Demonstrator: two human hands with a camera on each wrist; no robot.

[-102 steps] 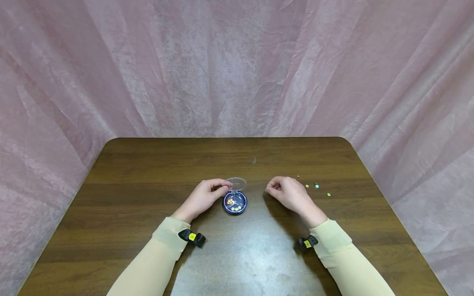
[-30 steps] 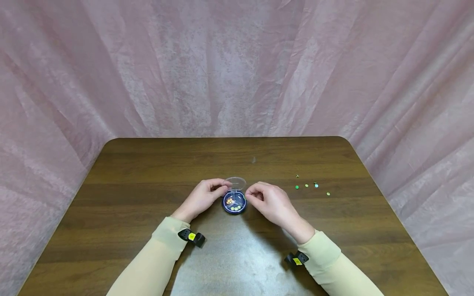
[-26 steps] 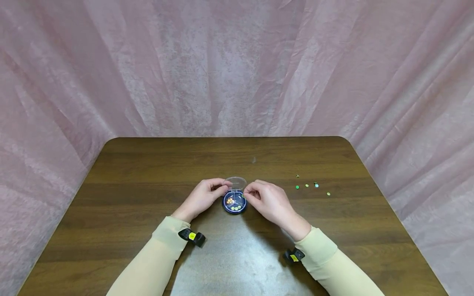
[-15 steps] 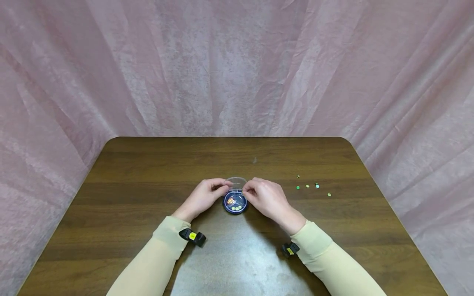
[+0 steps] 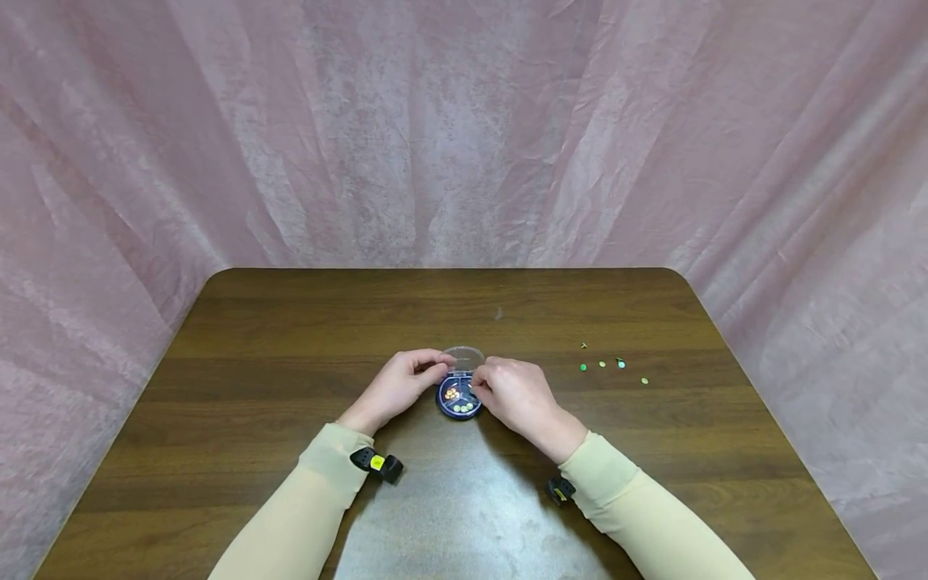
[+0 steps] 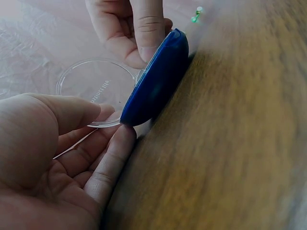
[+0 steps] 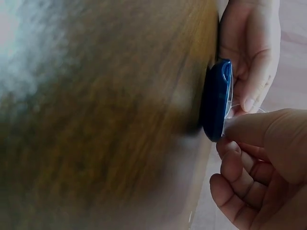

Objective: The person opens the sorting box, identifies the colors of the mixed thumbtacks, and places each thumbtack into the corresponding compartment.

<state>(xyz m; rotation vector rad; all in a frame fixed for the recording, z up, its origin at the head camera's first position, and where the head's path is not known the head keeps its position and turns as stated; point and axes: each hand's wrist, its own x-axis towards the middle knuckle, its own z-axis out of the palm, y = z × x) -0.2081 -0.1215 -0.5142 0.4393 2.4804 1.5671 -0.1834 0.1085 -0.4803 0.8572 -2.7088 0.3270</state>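
A small round blue pill case (image 5: pixel 460 409) stands on the table with its clear lid (image 5: pixel 464 359) raised. In its left compartment lie several orange thumbtacks (image 5: pixel 451 394); the front one holds several pale green thumbtacks (image 5: pixel 462 408). My left hand (image 5: pixel 401 387) pinches the lid's left edge, and in the left wrist view a finger (image 6: pixel 115 153) touches the case's underside. From the right, my right hand (image 5: pixel 516 393) reaches in, its thumb and fingers pinched together at the right compartment. The fingertips hide the small green thumbtack between them.
Several loose thumbtacks lie right of the case, among them a green one (image 5: pixel 583 367), a yellowish one (image 5: pixel 644 381) and a pale blue one (image 5: pixel 621 365). The wooden table (image 5: pixel 326 314) ends at a pink curtain (image 5: pixel 464 145).
My right hand has come left from beside the loose thumbtacks, carrying a small green thumbtack, and its fingertips have dipped into the right compartment. The left hand and case have stayed in place.
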